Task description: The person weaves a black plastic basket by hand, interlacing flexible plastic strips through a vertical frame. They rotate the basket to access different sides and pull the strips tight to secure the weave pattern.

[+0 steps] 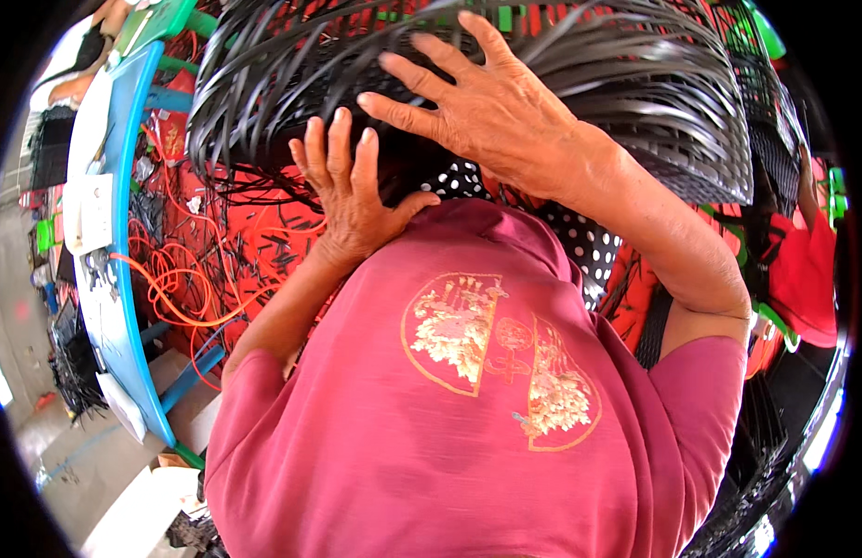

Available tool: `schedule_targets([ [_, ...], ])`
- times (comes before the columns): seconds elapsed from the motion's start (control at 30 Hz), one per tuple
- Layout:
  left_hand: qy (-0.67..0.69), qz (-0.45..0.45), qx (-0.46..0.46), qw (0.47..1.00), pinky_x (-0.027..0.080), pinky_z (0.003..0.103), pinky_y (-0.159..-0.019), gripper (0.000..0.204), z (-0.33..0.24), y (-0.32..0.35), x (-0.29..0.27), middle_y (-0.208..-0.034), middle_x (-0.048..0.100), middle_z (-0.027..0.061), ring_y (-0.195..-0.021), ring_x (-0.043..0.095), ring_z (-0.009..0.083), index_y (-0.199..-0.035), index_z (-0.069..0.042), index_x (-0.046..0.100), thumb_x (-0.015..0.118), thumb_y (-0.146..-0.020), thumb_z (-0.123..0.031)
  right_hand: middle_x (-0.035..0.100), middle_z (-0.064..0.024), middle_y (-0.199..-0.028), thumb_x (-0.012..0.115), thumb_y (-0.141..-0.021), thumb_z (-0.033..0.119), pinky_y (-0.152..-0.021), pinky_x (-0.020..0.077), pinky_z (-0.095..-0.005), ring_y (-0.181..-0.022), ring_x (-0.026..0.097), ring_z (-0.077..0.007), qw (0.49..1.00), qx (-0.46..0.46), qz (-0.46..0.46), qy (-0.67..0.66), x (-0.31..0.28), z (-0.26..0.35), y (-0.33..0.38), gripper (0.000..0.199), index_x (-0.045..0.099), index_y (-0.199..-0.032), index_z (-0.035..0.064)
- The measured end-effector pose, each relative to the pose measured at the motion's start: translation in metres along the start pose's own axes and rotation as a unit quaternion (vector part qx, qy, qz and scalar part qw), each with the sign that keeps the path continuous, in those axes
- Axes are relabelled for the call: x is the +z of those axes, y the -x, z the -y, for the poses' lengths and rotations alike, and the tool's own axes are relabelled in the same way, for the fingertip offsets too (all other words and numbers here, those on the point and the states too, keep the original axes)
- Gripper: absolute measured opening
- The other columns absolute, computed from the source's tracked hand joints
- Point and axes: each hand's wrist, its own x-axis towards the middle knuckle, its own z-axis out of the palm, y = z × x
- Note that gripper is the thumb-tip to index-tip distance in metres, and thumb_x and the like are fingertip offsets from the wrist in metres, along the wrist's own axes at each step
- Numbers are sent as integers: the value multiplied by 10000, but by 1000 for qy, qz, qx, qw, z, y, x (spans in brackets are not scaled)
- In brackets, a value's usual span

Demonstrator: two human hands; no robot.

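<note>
In front of me lies a large black woven basket (pixel 724 167), with many loose black plastic strips (pixel 654 60) fanning out over its near side. My right hand (pixel 505 112) reaches across these strips, its fingers spread and nothing held in them; the fingertips are slightly blurred. Lower and to its left, my left hand (pixel 352 200) is raised with the fingers stretched apart, empty, close to the near ends of the strips. Whether either palm touches the strips, I cannot tell. Black cloth with white dots (pixel 589 246) shows below the basket.
A blue-edged table (pixel 152 325) stands along the left. Beside it, an orange hose (pixel 184 302) lies coiled on a red surface (pixel 263 232) strewn with black scraps. At the right is a person in red (pixel 803 279); another person's arm (pixel 73 88) shows at the upper left.
</note>
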Motion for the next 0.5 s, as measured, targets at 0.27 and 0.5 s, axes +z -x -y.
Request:
schedule_targets([
  [0.27,-119,-53,-144,981,147,634,-1063,1063,14,48,36,-1475,186,276,-1357,163,471,-1412,-1,227,736,-689,-591,582,-51,-935,674,-706,114,-786,451,-372,-912,558,-252,997,12,20,-79,5,4,-20,375,609,-1075,112],
  [0.5,-154,-104,-207,960,181,551,-1068,1062,60,74,33,-1376,281,303,-1264,276,448,-1398,57,219,776,-578,-324,579,-54,-909,596,-728,102,-702,469,-352,-837,562,-228,996,3,-50,-78,-3,1,-20,291,602,-1017,68],
])
